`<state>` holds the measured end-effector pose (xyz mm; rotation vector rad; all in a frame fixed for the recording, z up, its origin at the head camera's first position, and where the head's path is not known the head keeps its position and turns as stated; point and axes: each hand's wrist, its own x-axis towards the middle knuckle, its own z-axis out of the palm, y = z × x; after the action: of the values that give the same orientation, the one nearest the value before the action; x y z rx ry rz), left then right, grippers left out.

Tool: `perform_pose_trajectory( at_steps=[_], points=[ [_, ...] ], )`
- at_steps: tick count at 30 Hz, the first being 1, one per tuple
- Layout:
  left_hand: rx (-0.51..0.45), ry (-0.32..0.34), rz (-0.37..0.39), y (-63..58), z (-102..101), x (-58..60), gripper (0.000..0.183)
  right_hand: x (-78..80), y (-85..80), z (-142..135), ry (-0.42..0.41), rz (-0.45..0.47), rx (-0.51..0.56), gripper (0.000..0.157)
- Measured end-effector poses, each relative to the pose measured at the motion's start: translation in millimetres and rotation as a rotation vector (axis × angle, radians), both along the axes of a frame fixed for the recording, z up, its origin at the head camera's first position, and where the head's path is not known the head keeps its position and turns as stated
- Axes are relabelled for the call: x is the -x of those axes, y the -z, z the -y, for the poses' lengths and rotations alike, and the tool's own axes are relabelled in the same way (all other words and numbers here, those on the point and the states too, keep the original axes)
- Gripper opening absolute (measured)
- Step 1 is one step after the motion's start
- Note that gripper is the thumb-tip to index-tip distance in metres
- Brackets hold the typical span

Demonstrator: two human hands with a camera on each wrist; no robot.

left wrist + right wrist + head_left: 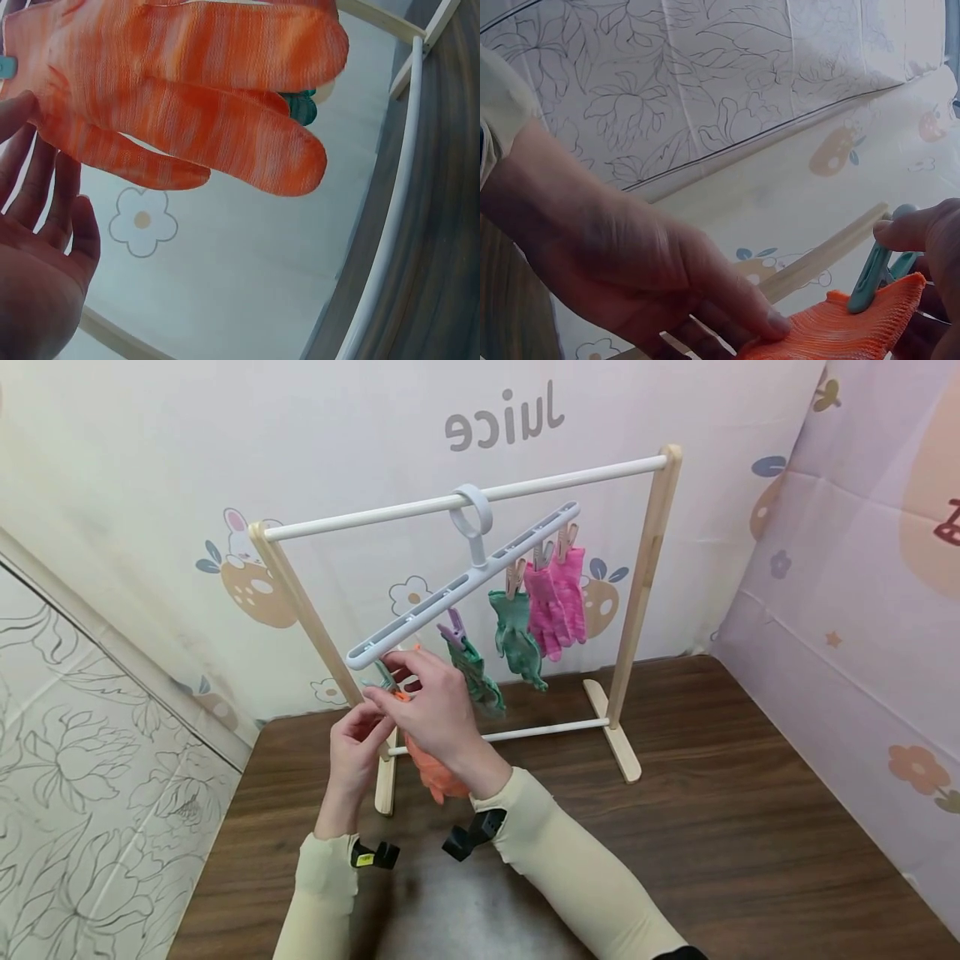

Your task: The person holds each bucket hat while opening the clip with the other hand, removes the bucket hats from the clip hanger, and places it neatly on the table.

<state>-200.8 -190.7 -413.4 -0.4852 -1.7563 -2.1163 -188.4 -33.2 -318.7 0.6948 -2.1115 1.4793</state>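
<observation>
An orange knit glove (187, 97) hangs fingers-down from the near left end of a pale blue clip hanger (442, 597). A teal clothespin (871, 277) bites the glove's cuff (840, 330). My right hand (438, 702) pinches this clothespin, thumb on its upper end, fingers behind. My left hand (352, 743) holds the cuff edge beside it, thumb on the knit and fingers beneath. The right hand partly covers the glove in the head view.
The hanger's ring loops over the white top bar (577, 485) of a wooden rack (645, 585). Farther along hang two green gloves (517, 639) and pink gloves (555, 602) on clothespins. A lower white bar (543, 731) crosses the rack above the brown table (712, 827).
</observation>
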Motion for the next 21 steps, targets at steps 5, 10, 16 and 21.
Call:
perform_pose_trajectory(
  at_steps=[5, 10, 16, 21],
  points=[
    [0.055, -0.038, 0.011, 0.7, 4, -7.9, 0.036, 0.6, 2.8, -2, -0.012, -0.011, 0.013, 0.034],
    [0.067, -0.054, 0.030, 0.0, 6, -11.2, 0.032, 1.3, 2.9, -1, -0.022, -0.033, 0.047, 0.032],
    [0.079, -0.056, 0.012, -2.6, 5, -12.6, 0.031, 1.2, 0.8, -1, -0.031, -0.067, 0.089, 0.031],
    [0.096, -0.042, -0.005, -4.0, 4, -11.7, 0.023, 2.6, 1.1, -1, -0.021, -0.077, 0.126, 0.029]
  ],
)
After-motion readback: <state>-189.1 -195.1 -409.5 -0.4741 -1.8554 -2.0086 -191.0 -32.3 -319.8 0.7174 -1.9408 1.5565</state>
